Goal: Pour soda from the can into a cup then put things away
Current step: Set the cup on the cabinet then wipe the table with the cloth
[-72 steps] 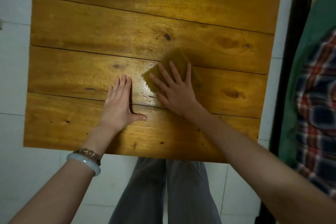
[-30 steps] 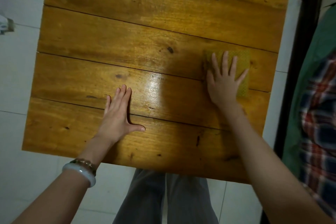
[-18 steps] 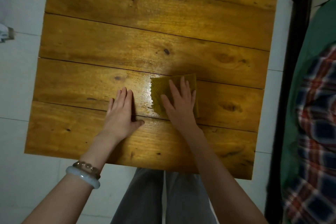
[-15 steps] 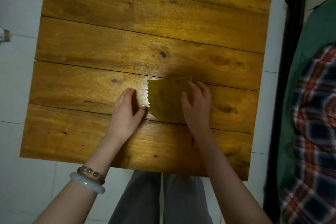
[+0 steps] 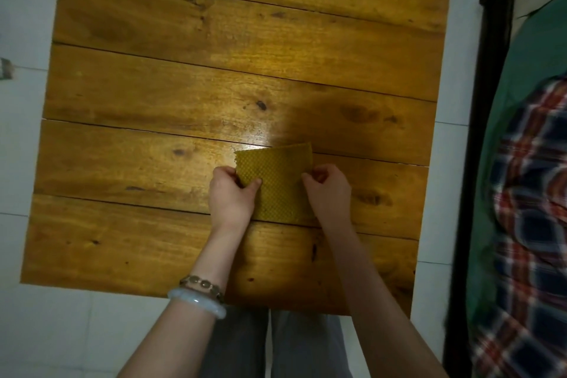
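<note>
A yellow-green textured cleaning cloth (image 5: pixel 277 175) lies near the middle of the wooden plank table (image 5: pixel 184 101). My left hand (image 5: pixel 231 195) pinches the cloth's left edge between thumb and fingers. My right hand (image 5: pixel 328 190) grips its right edge with curled fingers. The cloth's far edge lifts slightly off the wood. A wet sheen shows on the planks just beyond the cloth. No can and no cup are in view.
White tiled floor (image 5: pixel 46 331) surrounds the table. A dark post (image 5: pixel 478 132) runs along the right side, with green fabric (image 5: pixel 527 70) and a plaid cloth (image 5: pixel 527 224) beyond it. My grey trousers (image 5: pixel 270 347) show below the near table edge.
My right hand wiped the cloth right, then back to the centre. Both hands then moved to the cloth's side edges and took hold of it.
</note>
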Available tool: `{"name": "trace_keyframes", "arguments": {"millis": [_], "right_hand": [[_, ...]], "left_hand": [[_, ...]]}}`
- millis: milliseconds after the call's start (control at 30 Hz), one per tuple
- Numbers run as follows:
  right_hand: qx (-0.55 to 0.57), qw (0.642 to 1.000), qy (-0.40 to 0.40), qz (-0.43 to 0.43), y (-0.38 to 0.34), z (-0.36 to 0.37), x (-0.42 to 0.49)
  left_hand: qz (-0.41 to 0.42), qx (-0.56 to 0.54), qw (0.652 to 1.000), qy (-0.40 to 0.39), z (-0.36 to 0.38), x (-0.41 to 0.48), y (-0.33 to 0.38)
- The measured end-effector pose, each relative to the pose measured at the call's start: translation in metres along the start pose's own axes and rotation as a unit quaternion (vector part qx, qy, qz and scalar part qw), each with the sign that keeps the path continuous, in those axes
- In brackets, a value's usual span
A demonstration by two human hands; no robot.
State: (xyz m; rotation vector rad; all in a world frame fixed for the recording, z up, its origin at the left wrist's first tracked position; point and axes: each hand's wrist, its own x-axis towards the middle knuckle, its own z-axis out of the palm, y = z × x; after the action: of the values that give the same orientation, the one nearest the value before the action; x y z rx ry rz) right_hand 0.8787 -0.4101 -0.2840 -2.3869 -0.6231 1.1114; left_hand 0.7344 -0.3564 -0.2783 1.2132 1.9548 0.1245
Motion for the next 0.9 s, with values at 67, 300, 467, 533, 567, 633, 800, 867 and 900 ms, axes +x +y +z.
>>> {"name": "trace_keyframes", "arguments": {"millis": [67,300,467,533,567,633,800,867,900], "right_hand": [[-0.025,1.0,0.003,-0.011,-0.002,0.001,0.001],[0.068,0.994,-0.055,-0.057,-0.012,-0.015,-0.002],[0.197,0.977,-0.038,-0.068,-0.022,-0.049,0.028],[0.219,0.973,-0.031,-0.073,-0.031,-0.069,0.05],[0.225,0.971,-0.027,-0.076,-0.036,-0.079,0.063],[0.224,0.971,-0.012,-0.087,-0.047,-0.1,0.09],[0.182,0.973,0.063,-0.127,-0.083,-0.156,0.166],[0.151,0.975,0.077,-0.145,-0.094,-0.176,0.195],[0.14,0.976,0.08,-0.147,-0.098,-0.184,0.209]], "left_hand": [[-0.009,0.039,0.999,-0.005,-0.001,0.0,0.006],[0.042,0.087,0.995,-0.023,0.002,-0.006,0.026],[0.125,-0.036,0.988,-0.083,0.003,0.015,0.062],[0.172,-0.043,0.976,-0.125,0.006,0.029,0.092],[0.196,-0.043,0.969,-0.144,0.008,0.034,0.109],[0.247,-0.037,0.953,-0.169,0.015,0.045,0.142],[0.294,-0.093,0.926,-0.217,0.046,0.08,0.227],[0.303,-0.104,0.919,-0.23,0.061,0.096,0.256],[0.303,-0.099,0.918,-0.235,0.069,0.103,0.269]]}}
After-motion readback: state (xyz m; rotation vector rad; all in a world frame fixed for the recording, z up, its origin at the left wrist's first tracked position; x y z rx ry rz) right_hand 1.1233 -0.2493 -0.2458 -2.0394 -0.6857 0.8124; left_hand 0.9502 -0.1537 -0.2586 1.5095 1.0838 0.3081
